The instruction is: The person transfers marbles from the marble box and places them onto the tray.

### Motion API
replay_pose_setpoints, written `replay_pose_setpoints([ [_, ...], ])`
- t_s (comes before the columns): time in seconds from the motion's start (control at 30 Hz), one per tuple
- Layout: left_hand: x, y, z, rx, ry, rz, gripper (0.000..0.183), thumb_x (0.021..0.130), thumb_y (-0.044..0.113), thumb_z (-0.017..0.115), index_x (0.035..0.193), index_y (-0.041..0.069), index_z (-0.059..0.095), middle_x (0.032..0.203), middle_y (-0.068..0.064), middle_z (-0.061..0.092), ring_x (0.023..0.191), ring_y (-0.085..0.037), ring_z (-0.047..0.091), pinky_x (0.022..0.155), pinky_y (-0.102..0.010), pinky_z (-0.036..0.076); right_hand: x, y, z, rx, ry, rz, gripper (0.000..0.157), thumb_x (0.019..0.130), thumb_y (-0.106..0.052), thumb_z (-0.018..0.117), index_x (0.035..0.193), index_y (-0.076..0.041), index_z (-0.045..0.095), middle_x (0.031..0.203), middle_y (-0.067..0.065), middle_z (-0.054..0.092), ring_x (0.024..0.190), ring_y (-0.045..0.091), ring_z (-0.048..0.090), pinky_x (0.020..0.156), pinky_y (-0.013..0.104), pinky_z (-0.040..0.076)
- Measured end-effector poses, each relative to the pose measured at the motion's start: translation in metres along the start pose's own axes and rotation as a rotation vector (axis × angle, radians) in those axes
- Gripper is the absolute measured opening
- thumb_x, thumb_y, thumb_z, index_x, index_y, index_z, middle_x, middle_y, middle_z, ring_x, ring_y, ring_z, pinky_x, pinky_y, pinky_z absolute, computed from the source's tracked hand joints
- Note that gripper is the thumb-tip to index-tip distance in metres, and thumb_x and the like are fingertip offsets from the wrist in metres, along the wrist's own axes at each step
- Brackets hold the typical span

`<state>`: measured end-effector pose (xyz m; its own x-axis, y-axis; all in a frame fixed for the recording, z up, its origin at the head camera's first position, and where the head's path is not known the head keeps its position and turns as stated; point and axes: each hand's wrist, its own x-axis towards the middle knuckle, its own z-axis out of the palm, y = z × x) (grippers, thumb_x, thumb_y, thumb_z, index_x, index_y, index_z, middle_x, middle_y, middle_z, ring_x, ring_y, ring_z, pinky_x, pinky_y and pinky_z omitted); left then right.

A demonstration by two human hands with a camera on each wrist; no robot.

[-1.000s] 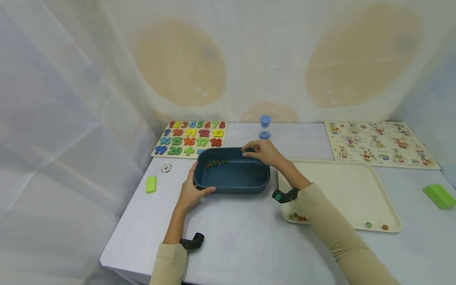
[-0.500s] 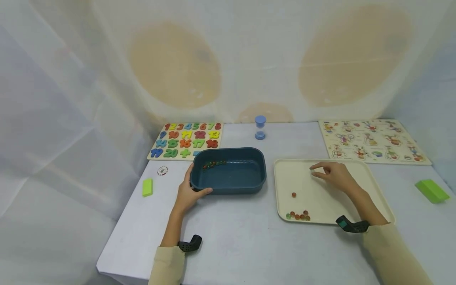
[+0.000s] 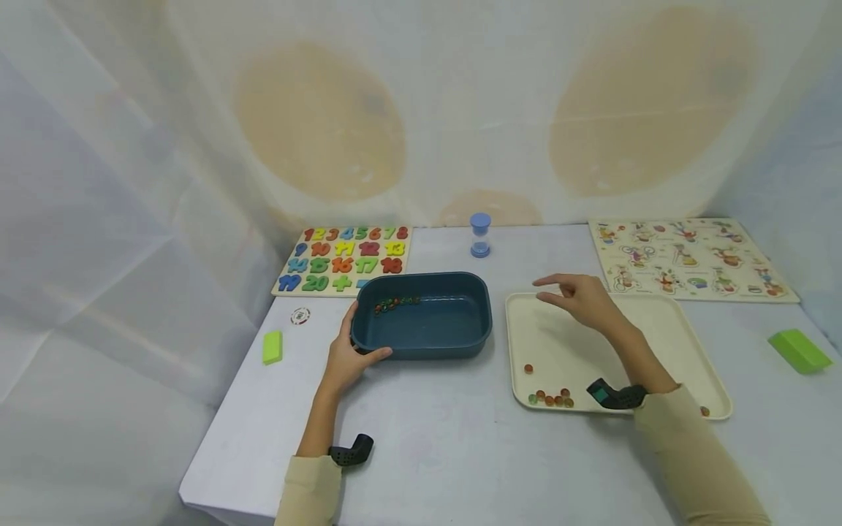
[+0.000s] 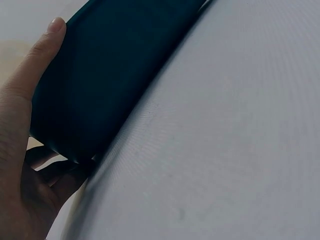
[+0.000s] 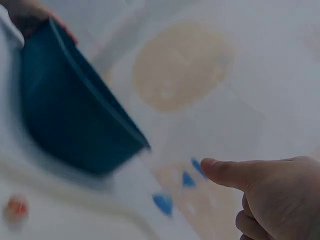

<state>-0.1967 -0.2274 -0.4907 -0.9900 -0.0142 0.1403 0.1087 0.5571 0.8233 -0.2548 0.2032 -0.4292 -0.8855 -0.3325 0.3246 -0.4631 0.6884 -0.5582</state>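
Note:
My left hand (image 3: 346, 363) grips the near-left corner of a dark blue rectangular basin (image 3: 424, 351), its thumb over the front rim. In the left wrist view the fingers (image 4: 67, 182) curl round the basin's lower side. Several small glass marbles (image 3: 395, 303) lie along the basin's far-left part. Over the far-left part of a cream tray (image 3: 612, 351) hovers my right hand (image 3: 585, 299), thumb and forefinger apart with nothing visible between them. More marbles (image 3: 558, 399), orange and green, sit in the tray's near-left corner. One orange marble (image 3: 528, 369) lies apart from them; another (image 3: 704, 411) is at the near-right corner.
Behind the basin lie a number puzzle board (image 3: 342, 259) and a blue sand timer (image 3: 480, 235). A picture puzzle board (image 3: 691, 259) is behind the tray. Green blocks (image 3: 272, 347) stand at both sides; a round chip (image 3: 300, 315) lies on the left.
My right hand went from the basin to the tray, pinched a pale green marble there, and now is farther left with fingers parted. The lone orange marble rolled slightly. My left hand keeps its grip.

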Motion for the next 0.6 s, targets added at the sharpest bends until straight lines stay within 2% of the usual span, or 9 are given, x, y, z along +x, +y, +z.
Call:
replay_pose_setpoints([
  [0.17,-0.001,0.001,-0.001,0.002,0.009,0.000,0.104,0.064,0.039,0.079,0.143,0.035,0.011,0.146,0.000,0.025,0.131,-0.028,0.028,0.098,-0.056,0.028,0.051,-0.051,0.032,0.080,-0.036,-0.103,0.026,0.082,-0.029,0.065,0.103,-0.014,0.068,0.049,-0.004,0.031,0.045,0.011,0.027,0.043,0.025,0.025],
  [0.33,-0.002,0.000,-0.002,0.000,0.011,-0.008,0.104,0.064,0.039,0.079,0.143,0.035,0.012,0.146,-0.001,0.026,0.130,-0.028,0.029,0.098,-0.057,0.029,0.094,-0.090,0.073,0.126,-0.151,-0.146,0.027,0.081,-0.026,0.066,0.104,-0.012,0.068,0.047,-0.003,0.031,0.043,0.012,0.026,0.043,0.025,0.024],
  [0.53,-0.001,0.000,-0.002,-0.015,-0.002,-0.016,0.103,0.065,0.038,0.079,0.141,0.040,0.010,0.146,0.001,0.025,0.130,-0.028,0.029,0.098,-0.057,0.028,0.124,-0.104,0.121,0.086,-0.316,-0.123,0.031,0.082,-0.024,0.066,0.110,-0.012,0.066,0.045,-0.002,0.036,0.041,0.010,0.028,0.044,0.023,0.026],
  [0.6,0.000,0.001,-0.001,-0.018,-0.007,-0.011,0.102,0.065,0.037,0.078,0.141,0.040,0.010,0.146,0.001,0.024,0.131,-0.028,0.028,0.099,-0.056,0.028,0.127,-0.103,0.131,0.063,-0.363,-0.099,0.029,0.082,-0.021,0.066,0.110,-0.012,0.066,0.048,0.004,0.045,0.042,0.010,0.031,0.044,0.022,0.027],
])
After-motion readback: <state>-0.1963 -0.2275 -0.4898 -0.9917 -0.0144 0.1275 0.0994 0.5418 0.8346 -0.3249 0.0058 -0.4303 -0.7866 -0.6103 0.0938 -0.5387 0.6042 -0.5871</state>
